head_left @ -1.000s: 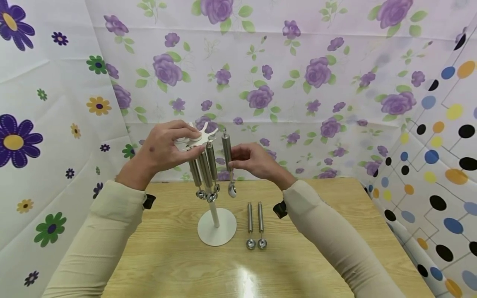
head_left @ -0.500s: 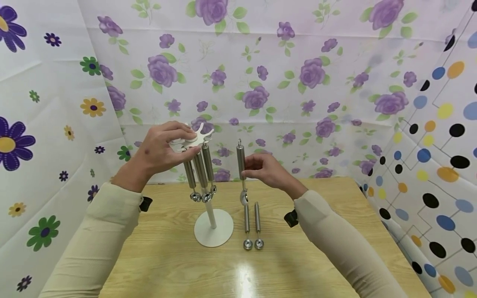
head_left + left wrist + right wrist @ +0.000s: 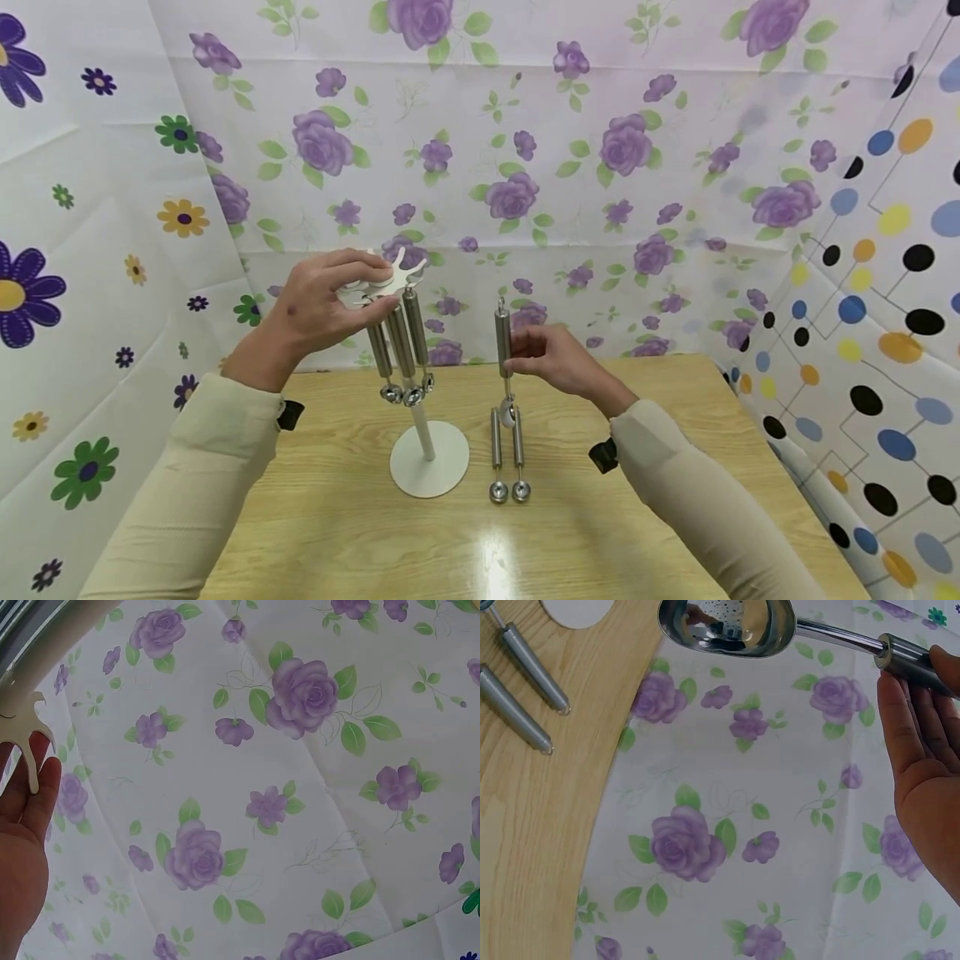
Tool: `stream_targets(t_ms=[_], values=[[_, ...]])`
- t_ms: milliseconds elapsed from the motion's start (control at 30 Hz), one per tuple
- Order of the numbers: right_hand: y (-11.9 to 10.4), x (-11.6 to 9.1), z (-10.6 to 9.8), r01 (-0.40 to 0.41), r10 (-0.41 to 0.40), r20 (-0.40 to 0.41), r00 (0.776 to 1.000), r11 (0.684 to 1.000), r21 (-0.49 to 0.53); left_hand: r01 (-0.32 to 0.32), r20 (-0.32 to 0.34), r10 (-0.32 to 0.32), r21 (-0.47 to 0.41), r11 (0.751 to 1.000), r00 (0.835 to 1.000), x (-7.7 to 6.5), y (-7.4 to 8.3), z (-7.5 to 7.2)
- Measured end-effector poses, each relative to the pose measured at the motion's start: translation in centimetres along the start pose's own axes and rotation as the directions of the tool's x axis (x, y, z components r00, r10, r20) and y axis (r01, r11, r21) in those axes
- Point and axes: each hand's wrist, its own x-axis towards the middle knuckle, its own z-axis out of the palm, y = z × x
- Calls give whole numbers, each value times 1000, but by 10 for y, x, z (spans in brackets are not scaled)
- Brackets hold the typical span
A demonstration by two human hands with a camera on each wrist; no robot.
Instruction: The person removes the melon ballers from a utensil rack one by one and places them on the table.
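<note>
My left hand (image 3: 315,312) pinches the branched top (image 3: 386,282) of a white stand, thumb below and fingers above. Several metal scoops (image 3: 402,342) with thick steel handles hang from its hooks, bowls down. In my right hand (image 3: 558,362) is another metal scoop (image 3: 502,343), pinched by the handle between thumb and fingers. It hangs upright, ring up, to the right of the stand and above the table. The right wrist view shows its oval, shiny bowl (image 3: 727,630) close up. The left wrist view has only part of the left hand (image 3: 26,855) and the stand's prongs (image 3: 30,761).
Two metal scoops (image 3: 498,450) lie side by side on the wooden table (image 3: 337,517), right of the stand's round white base (image 3: 429,462). Floral cloth (image 3: 450,167) hangs behind the table, with patterned sheets on both sides.
My right hand has carried the scoop away from the stand, to the right and downward. The left hand keeps its hold on the stand's top. The head view has shifted slightly.
</note>
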Motion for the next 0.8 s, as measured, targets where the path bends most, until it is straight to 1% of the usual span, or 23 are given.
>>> stream_targets(t_ms=[100,200,367,600,800], values=[[6,-5,-1,-12,12,-2,1000,1000,0,43,24,-43,5,999,999,-3,3,-2],[11,-11,-3,-24,24,-4,1000,1000,2,79,56,-81,29,996,995,-4,5,-5],[19,-20,-7,-58,58,-16,998,998,3,112,94,-119,70,991,988,-4,7,-8],[33,-28,-13,-72,73,-38,997,997,9,93,99,-101,81,992,990,-4,8,-9],[42,-34,-16,-81,82,-56,995,996,23,66,83,-72,79,995,994,-4,7,-7]])
